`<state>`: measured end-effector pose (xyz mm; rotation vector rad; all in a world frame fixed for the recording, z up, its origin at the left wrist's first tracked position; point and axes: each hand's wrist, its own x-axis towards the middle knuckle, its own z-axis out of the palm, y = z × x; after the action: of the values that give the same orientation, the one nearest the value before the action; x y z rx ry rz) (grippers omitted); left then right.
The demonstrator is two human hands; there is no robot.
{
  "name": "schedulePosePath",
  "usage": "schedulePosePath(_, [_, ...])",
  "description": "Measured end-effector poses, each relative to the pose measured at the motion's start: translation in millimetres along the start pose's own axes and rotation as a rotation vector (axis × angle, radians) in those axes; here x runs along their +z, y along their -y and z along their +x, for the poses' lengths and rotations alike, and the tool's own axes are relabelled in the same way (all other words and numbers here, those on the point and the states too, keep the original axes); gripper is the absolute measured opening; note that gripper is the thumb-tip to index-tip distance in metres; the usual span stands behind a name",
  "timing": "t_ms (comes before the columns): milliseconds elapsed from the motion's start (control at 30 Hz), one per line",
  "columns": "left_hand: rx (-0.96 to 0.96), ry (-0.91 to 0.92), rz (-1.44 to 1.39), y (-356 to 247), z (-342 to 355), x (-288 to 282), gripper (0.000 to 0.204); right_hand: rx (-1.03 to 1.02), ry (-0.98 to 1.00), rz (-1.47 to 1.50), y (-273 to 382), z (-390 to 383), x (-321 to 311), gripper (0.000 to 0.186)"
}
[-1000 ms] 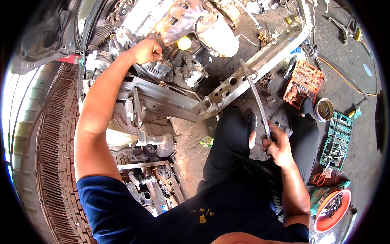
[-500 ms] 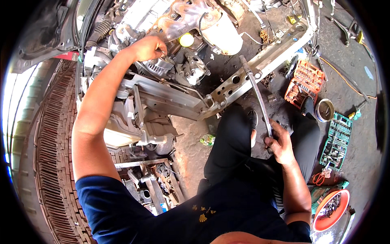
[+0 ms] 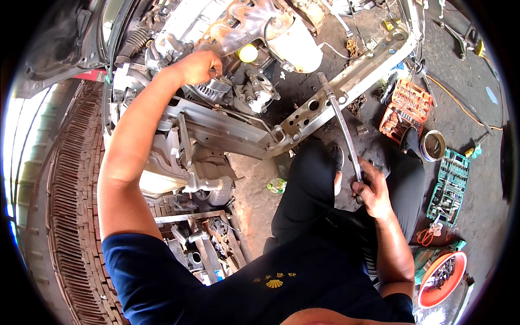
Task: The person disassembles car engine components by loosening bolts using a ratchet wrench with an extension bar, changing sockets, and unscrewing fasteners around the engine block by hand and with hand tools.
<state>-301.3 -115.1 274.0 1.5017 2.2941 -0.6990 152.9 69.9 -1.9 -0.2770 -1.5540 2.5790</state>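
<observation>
Over the engine bay at the upper left, my left hand [image 3: 200, 67] is closed, its fingertips pinched together just above the alternator [image 3: 213, 91]. Whatever they hold, if anything, is too small to make out. Between my knees my right hand [image 3: 372, 189] wraps around the lower end of a long metal breaker bar [image 3: 343, 125]. Its thicker head points up and away from me and lies in front of the bare metal front crossmember [image 3: 306, 122]. Rusty exhaust manifold shielding [image 3: 233, 32] and a yellow round cap [image 3: 248, 53] are close to my left hand.
An orange socket case [image 3: 406, 108], a round tin [image 3: 433, 146], a green socket case [image 3: 448, 187], orange-handled scissors [image 3: 425, 236] and a red bowl of bolts [image 3: 460, 276] lie on the right. A green bottle [image 3: 277, 186] and a metal frame of parts [image 3: 203, 244] are lower left.
My left hand has shifted very slightly by the alternator, and the breaker bar's head has dipped a touch. Both hands keep their closed shape.
</observation>
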Motion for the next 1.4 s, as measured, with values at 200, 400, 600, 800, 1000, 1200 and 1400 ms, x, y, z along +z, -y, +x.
schedulePosePath(200, [-0.156,0.006,0.123,-35.7,2.8,-10.5,0.017,-0.032,0.007,-0.005,-8.6,-1.0,-11.7,0.062])
schedulePosePath(400, [-0.205,-0.195,-0.007,2.6,-54.3,-7.6,0.036,-0.09,0.084,-0.04,-11.4,-3.3,-20.1,0.071])
schedulePosePath(600, [-0.348,-0.096,0.128,7.5,-65.6,-20.8,0.037,-0.111,0.275,-0.203,-11.3,-4.1,-10.8,0.09])
schedulePosePath(800, [-0.449,-0.161,-0.275,26.2,-73.3,-11.8,0.039,-0.271,0.39,-0.202,23.9,-7.0,33.8,0.105])
schedulePosePath(1000, [-0.411,-0.032,0.013,22.8,-65.9,-13.9,0.053,-0.408,0.305,-0.431,98.6,50.2,76.8,0.081])
schedulePosePath(1200, [-0.497,-0.03,0.057,14.1,-69.0,-25.5,0.042,-0.169,0.393,-0.263,146.0,137.0,117.6,0.061])
schedulePosePath(1400, [-0.522,-0.047,-0.004,20.5,-57.0,-28.5,0.033,-0.237,0.394,-0.182,142.8,193.0,136.0,0.051])
